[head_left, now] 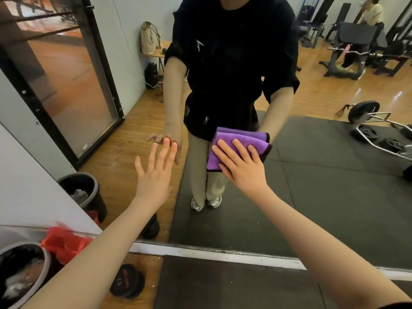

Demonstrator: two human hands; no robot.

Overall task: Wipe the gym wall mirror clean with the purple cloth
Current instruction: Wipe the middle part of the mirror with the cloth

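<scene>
Right hand (239,166): flat, fingers straight and spread, pressing the purple cloth (238,141) against the wall mirror (323,175), centre of the frame.
Purple cloth: folded, dark-edged, between palm and glass.
Left hand (155,172): open, fingers spread, fingertips at the glass left of the cloth, holding nothing.
Lower left: dumbbell (127,284) on the floor, grey bin (20,270) beside it.
</scene>
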